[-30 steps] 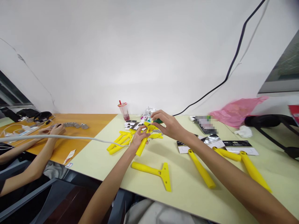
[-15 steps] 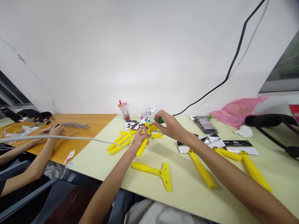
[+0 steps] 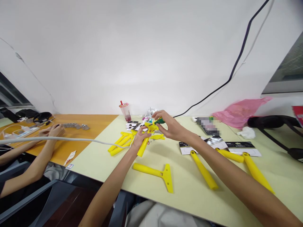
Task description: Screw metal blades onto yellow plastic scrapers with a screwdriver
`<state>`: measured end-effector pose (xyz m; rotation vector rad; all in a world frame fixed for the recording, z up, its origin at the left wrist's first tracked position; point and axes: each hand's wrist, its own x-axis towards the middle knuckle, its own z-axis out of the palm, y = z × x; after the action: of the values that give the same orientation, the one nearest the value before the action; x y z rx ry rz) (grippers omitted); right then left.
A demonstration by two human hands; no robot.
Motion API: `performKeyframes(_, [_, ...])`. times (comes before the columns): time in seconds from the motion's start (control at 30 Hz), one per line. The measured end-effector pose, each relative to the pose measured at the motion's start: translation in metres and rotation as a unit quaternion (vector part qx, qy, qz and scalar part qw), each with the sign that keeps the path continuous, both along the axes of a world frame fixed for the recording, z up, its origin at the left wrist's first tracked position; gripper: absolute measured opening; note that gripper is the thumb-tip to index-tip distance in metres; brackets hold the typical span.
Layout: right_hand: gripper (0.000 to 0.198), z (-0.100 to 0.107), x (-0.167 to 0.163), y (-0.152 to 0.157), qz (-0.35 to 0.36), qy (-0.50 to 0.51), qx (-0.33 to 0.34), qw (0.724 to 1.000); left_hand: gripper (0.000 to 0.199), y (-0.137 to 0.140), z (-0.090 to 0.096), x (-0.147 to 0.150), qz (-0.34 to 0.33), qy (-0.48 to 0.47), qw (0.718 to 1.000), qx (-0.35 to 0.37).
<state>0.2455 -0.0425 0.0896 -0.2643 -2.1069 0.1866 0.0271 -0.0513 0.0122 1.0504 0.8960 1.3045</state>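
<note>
My left hand (image 3: 139, 139) is closed round the handle of a yellow scraper (image 3: 143, 147), its wide head pointing up and away from me. In my right hand (image 3: 172, 126) is a green-handled screwdriver (image 3: 160, 121), pinched between the fingers. The screwdriver points left toward the scraper's head; fingers partly hide where the two meet. Closer to me, another yellow scraper (image 3: 149, 170) lies flat, head to the right. Several more yellow scrapers (image 3: 118, 147) are bunched left of my hands. One yellow head piece (image 3: 157, 137) shows below my right hand.
Packaged scrapers with yellow handles (image 3: 204, 170) lie at right. Behind stand a drink cup (image 3: 125, 112) and black-and-white cards (image 3: 131, 125). A pink bag (image 3: 233, 112) and black headset-like straps (image 3: 272, 129) sit far right. A white cable (image 3: 71, 138) crosses the left. A co-worker's hands (image 3: 53, 130) are beyond it.
My right hand has shifted slightly left and its fingers have opened out along the screwdriver, so more of the green handle shows. The held scraper has moved a little left.
</note>
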Motion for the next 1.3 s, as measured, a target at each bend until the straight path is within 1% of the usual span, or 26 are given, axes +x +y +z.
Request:
performKeyframes(0.07, [0.013,-0.001,0.0,0.001,-0.006,0.003,0.012,1.0,0.075,0.001,0.0,-0.001,0.005,0.001,1.0,-0.002])
performKeyframes(0.13, [0.007,-0.002,-0.001,0.002,-0.045,0.006,0.04,0.998,0.075,0.002,0.001,-0.002,0.0,0.004,1.0,0.004])
performKeyframes(0.2, [0.005,-0.001,-0.001,0.001,-0.075,0.002,0.052,0.996,0.075,0.002,0.001,-0.002,-0.008,0.009,1.0,0.009])
performKeyframes(0.27, [0.01,0.001,0.001,0.0,-0.061,-0.005,0.039,0.997,0.075,0.002,0.0,-0.002,-0.008,0.013,1.0,0.007])
performKeyframes(0.37, [0.02,0.002,0.002,-0.001,-0.005,-0.016,0.019,1.0,0.074,0.003,0.0,-0.001,0.003,0.015,1.0,0.008])
performKeyframes(0.43, [0.018,0.001,0.001,-0.001,-0.004,-0.015,0.019,1.0,0.074,0.003,0.0,-0.002,0.007,0.014,1.0,0.011])
performKeyframes(0.57, [0.008,-0.003,-0.002,0.001,-0.072,-0.015,0.044,0.996,0.076,0.004,-0.003,-0.001,-0.001,0.029,1.0,0.008])
performKeyframes(0.67, [0.006,-0.004,-0.002,0.002,-0.112,-0.023,0.049,0.992,0.076,0.004,-0.005,0.0,-0.004,0.04,0.999,0.01])
performKeyframes(0.87, [0.02,-0.007,-0.002,0.007,-0.145,0.029,0.017,0.989,0.08,0.002,-0.004,0.004,-0.001,0.034,0.999,0.022])
performKeyframes(1.0, [0.027,-0.009,-0.002,0.01,-0.171,0.034,0.012,0.985,0.079,0.002,-0.004,0.004,0.007,0.04,0.999,0.032])
performKeyframes(1.3, [0.033,-0.01,-0.001,0.012,-0.194,0.042,-0.01,0.98,0.075,0.008,-0.007,-0.003,0.019,0.058,0.996,0.057])
